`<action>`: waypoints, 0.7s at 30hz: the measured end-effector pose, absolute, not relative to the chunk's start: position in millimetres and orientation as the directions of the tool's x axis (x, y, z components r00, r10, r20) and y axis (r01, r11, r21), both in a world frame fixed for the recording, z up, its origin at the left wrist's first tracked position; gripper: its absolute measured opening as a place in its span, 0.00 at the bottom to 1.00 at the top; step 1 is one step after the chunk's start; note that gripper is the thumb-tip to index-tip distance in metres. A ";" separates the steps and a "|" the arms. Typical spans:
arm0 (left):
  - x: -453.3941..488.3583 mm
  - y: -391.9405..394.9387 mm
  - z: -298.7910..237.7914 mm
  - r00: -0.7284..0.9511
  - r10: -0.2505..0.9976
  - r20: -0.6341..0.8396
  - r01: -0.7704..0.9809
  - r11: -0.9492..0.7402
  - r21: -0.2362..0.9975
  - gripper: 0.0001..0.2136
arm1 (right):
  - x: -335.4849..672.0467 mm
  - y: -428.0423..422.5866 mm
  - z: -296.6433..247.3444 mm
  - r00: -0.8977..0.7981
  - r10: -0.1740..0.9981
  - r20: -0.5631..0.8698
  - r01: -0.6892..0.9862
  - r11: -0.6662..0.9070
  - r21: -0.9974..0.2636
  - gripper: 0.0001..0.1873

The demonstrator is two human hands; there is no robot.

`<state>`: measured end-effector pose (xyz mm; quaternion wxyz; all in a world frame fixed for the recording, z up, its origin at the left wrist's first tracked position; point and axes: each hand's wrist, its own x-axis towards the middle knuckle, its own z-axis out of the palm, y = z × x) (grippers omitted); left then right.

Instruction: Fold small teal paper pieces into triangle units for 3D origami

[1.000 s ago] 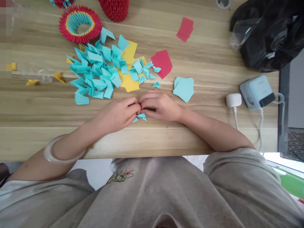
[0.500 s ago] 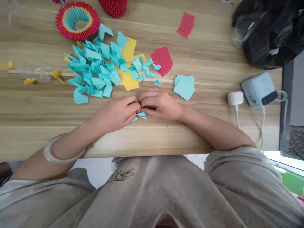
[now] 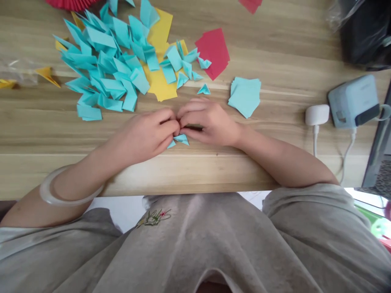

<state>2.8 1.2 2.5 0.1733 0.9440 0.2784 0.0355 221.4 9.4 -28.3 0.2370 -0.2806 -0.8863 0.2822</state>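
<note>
The left hand point(image 3: 152, 136) and the right hand point(image 3: 210, 122) meet over the wooden counter point(image 3: 189, 175), near its front edge. The fingers of both hands are curled, and their tips touch. I can't tell what they pinch, because the fingers hide it. Two small blue paper bits point(image 3: 182, 139) poke out just below the fingertips. I can't tell if they are held or lying on the wood.

A black bag point(image 3: 363, 44) sits at the top right. Its sides hide what is inside. Some clear plastic point(image 3: 342, 14) lies against it. On the far left is a crumpled, see-through wrapper point(image 3: 21, 69), with a yellow folded piece point(image 3: 48, 75) beside it.

A big heap of blue folded papers point(image 3: 100, 65) lies past the left hand, and some of it covers the flat yellow papers point(image 3: 161, 83). Next to those are flat red papers point(image 3: 214, 53). One little blue triangle point(image 3: 204, 89) lies just past the right hand. A stack of flat blue papers point(image 3: 244, 97) is near that hand too, over to the right.
</note>
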 end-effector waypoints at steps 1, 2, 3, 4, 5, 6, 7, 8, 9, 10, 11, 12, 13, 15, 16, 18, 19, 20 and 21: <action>2.8 1.0 2.7 0.845 0.534 -0.024 0.509 -0.790 0.342 0.15 | 221.3 9.1 -27.9 -0.729 0.633 0.259 0.368 0.683 -0.631 0.21; 2.8 0.8 2.7 0.846 0.533 -0.018 0.506 -0.793 0.339 0.15 | 221.1 8.6 -27.4 -0.730 0.634 0.256 0.374 0.683 -0.628 0.22; 2.7 0.7 2.4 0.846 0.534 -0.012 0.506 -0.794 0.338 0.15 | 221.0 8.2 -26.8 -0.728 0.636 0.254 0.379 0.684 -0.624 0.23; 2.5 0.8 2.0 0.844 0.537 -0.004 0.506 -0.792 0.341 0.15 | 220.8 7.7 -26.2 -0.728 0.638 0.251 0.386 0.684 -0.619 0.23; 2.4 0.9 1.5 0.842 0.540 0.003 0.506 -0.790 0.348 0.14 | 220.6 7.4 -25.8 -0.728 0.639 0.248 0.391 0.684 -0.615 0.23; 2.2 1.1 1.1 0.841 0.542 0.007 0.504 -0.787 0.354 0.14 | 220.4 7.2 -25.5 -0.730 0.638 0.246 0.393 0.686 -0.612 0.23; 2.2 1.3 1.1 0.842 0.540 0.010 0.501 -0.788 0.359 0.14 | 220.3 7.1 -25.5 -0.733 0.636 0.242 0.394 0.687 -0.610 0.21; 2.3 1.4 1.5 0.845 0.534 0.013 0.495 -0.791 0.359 0.14 | 220.3 7.1 -25.7 -0.737 0.632 0.238 0.394 0.689 -0.609 0.19; 2.5 1.5 2.5 0.848 0.530 0.005 0.493 -0.794 0.356 0.14 | 220.4 7.2 -26.0 -0.741 0.628 0.237 0.392 0.692 -0.607 0.17; 2.8 1.5 3.9 0.849 0.528 -0.008 0.497 -0.794 0.351 0.14 | 220.6 7.3 -26.5 -0.744 0.624 0.239 0.389 0.695 -0.605 0.16; 3.2 1.4 5.6 0.849 0.528 -0.025 0.503 -0.791 0.348 0.14 | 220.8 7.4 -27.0 -0.745 0.620 0.247 0.384 0.701 -0.601 0.14; 3.7 1.2 7.2 0.846 0.532 -0.040 0.511 -0.786 0.349 0.14 | 221.0 7.5 -27.6 -0.746 0.615 0.256 0.380 0.708 -0.596 0.14; 4.0 1.0 8.5 0.841 0.538 -0.054 0.521 -0.778 0.351 0.14 | 221.3 7.6 -28.0 -0.746 0.610 0.270 0.373 0.716 -0.590 0.13; 4.2 0.8 9.2 0.837 0.544 -0.064 0.529 -0.773 0.350 0.14 | 221.7 7.6 -28.7 -0.745 0.598 0.297 0.357 0.732 -0.580 0.12; 4.1 0.9 8.3 0.841 0.539 -0.047 0.521 -0.782 0.344 0.14 | 221.8 7.5 -28.8 -0.744 0.594 0.305 0.352 0.737 -0.578 0.12; 3.4 1.3 5.0 0.852 0.524 0.001 0.495 -0.805 0.327 0.15 | 221.7 7.4 -28.7 -0.743 0.595 0.308 0.349 0.736 -0.580 0.12; 3.1 1.5 3.2 0.856 0.516 0.028 0.482 -0.816 0.319 0.15 | 221.6 7.4 -28.7 -0.742 0.598 0.303 0.352 0.732 -0.583 0.12; 2.8 1.7 1.7 0.859 0.510 0.050 0.471 -0.824 0.314 0.15 | 221.4 7.4 -28.7 -0.741 0.602 0.296 0.357 0.727 -0.586 0.12; 2.7 1.8 0.8 0.860 0.506 0.061 0.465 -0.828 0.312 0.15 | 221.2 7.4 -28.9 -0.741 0.606 0.291 0.360 0.723 -0.590 0.12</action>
